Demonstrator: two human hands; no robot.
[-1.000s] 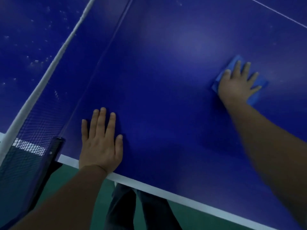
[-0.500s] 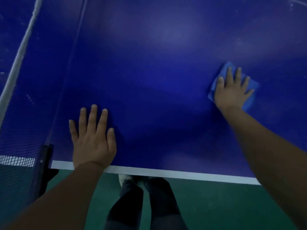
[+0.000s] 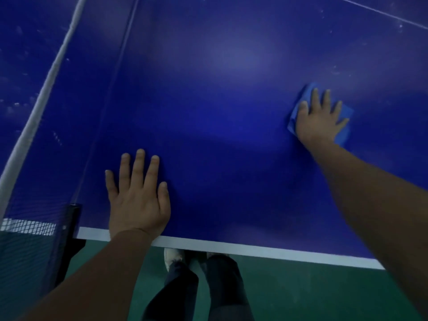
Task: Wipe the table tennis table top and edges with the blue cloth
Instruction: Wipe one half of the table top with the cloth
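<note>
Left hand (image 3: 136, 200) lying flat on tabletop (image 3: 220, 112) near the front edge, net (image 3: 27, 144) just to its left; right hand (image 3: 320, 120) pressing on cloth (image 3: 345, 122) well to the right.

The blue table top (image 3: 220, 126) bears a blue cloth (image 3: 346, 134) and a flat left hand (image 3: 136, 200).

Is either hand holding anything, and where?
Nothing gripped: right hand presses flat on the blue cloth, over its middle; left hand rests on the table top.
</note>
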